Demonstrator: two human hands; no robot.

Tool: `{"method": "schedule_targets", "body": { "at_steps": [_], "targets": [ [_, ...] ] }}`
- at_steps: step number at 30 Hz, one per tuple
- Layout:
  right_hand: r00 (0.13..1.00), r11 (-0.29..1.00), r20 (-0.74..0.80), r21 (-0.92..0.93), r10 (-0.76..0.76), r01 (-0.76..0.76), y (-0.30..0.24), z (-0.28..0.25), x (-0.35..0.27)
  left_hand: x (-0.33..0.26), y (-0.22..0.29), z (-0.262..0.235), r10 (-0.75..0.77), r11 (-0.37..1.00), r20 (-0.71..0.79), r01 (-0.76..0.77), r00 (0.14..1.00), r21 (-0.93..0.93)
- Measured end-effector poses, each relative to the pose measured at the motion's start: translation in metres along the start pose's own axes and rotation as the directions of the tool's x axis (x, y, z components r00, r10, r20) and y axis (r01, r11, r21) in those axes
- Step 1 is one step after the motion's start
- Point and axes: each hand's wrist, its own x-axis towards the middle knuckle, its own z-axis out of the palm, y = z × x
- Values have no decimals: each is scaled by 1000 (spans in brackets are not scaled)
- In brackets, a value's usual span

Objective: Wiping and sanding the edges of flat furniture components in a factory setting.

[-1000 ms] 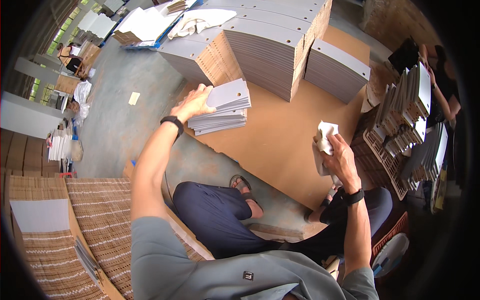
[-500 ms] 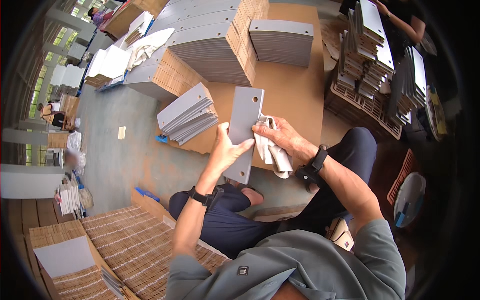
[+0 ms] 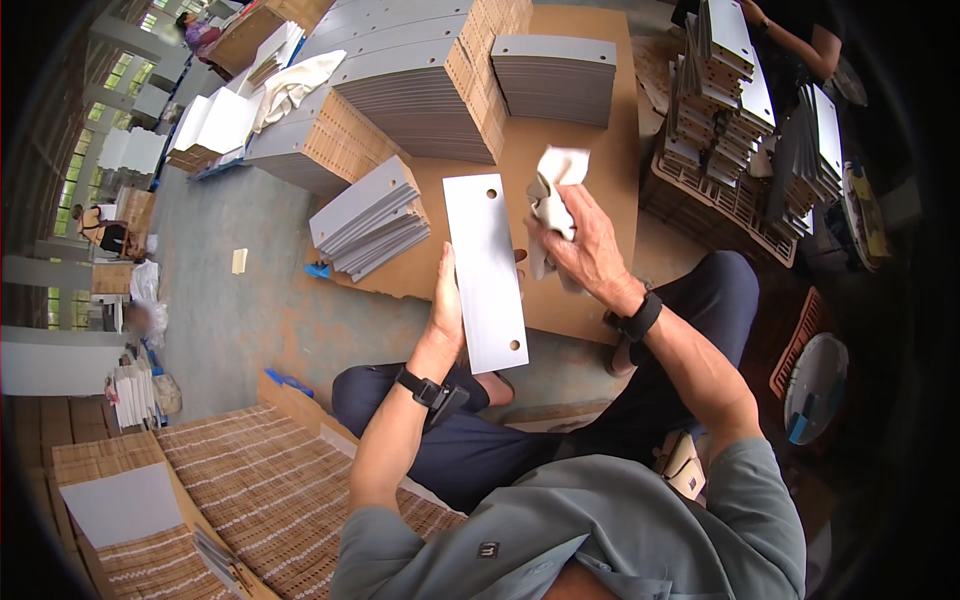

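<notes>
A long grey-white panel [image 3: 484,275] with a round hole near each end is held up in front of me. My left hand [image 3: 448,305] grips it along its left edge, with fingertips showing past the right edge. A crumpled white cloth [image 3: 556,195] is bunched in my right hand [image 3: 588,240], to the right of the panel and apart from it. Just left of the panel, a small fanned stack of grey panels [image 3: 368,220] lies on the brown board [image 3: 570,300].
Tall stacks of grey panels [image 3: 405,80] stand at the far side, with a shorter stack [image 3: 555,82] beside them. More panels [image 3: 725,100] rise from a brown crate [image 3: 720,205] at right, near another person's arm [image 3: 800,50]. Bundled slatted pieces [image 3: 270,490] lie at lower left.
The panel has turned so its bright face shows, and it tilts the other way. My right hand has lifted the cloth off it, moving up and right.
</notes>
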Motion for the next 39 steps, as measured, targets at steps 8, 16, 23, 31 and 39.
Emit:
{"method": "schedule_targets", "body": {
  "at_steps": [8,16,23,31,39],
  "targets": [
    [880,825,231,-312,-416,472,3,18,20,-1,-27,0,-167,986,64,168,984,-14],
    [890,870,41,-198,-454,452,3,-9,35,15,-14,24,-112,993,195,114,974,-3],
    [251,750,762,419,-597,511,8,45,-96,19,34,3,91,981,123,-67,988,-185],
    [550,878,820,-138,-157,458,42,-17,-65,9,55,7,236,958,83,-218,968,-185],
    [963,969,194,-123,-189,215,11,-50,-13,11,48,9,260,958,15,-256,965,-127]
  ]
}}
